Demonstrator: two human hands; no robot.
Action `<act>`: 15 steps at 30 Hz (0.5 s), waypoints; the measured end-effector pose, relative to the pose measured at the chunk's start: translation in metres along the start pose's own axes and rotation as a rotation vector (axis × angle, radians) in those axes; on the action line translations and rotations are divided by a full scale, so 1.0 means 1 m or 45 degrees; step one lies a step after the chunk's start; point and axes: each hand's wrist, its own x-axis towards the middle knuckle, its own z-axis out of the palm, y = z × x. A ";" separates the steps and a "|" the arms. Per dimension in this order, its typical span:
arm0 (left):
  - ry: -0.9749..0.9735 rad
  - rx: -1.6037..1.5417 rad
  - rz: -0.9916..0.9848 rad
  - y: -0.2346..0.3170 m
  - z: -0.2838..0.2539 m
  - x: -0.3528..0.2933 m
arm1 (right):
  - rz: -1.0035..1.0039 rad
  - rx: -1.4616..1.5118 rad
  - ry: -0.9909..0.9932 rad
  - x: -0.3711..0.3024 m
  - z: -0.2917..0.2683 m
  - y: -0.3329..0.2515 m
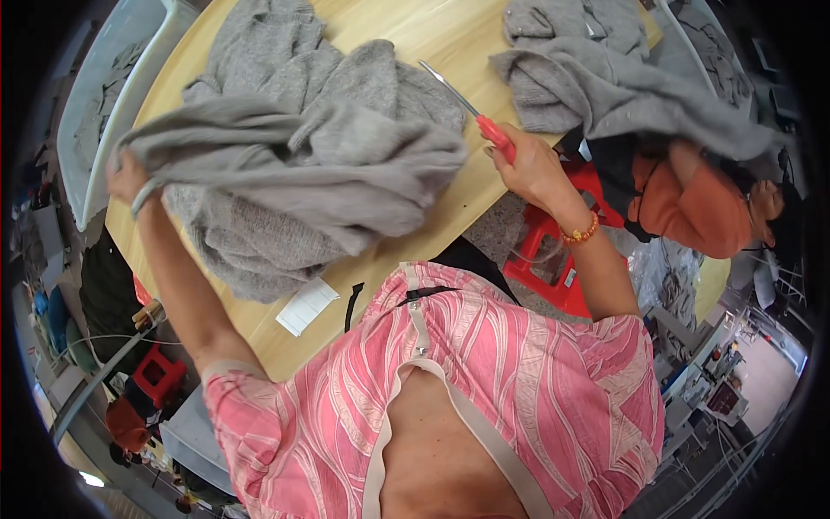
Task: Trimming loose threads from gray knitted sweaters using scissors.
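Note:
My left hand (pixel 130 180) is closed on the left edge of a grey knit garment (pixel 363 164) and holds that edge up over the table. The lifted cloth is slightly blurred and lies over more grey knitwear (pixel 259 251). To the right of the pile, my right hand (pixel 538 173) grips red-handled scissors (pixel 496 138). Their slim metal blades are together and point up and left, apart from the cloth. Part of the handle is hidden in my fingers.
The knitwear rests on a wooden table (pixel 380 268), with a white paper slip (pixel 308 306) near its edge. Pale bins (pixel 143 86) flank the table. At right, another person in orange (pixel 692 203) is beside more grey garments (pixel 571 78). A red stool (pixel 553 281) stands below.

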 end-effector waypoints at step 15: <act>-1.352 0.946 1.214 0.112 0.217 -0.293 | 0.095 -0.051 -0.024 -0.044 0.000 0.020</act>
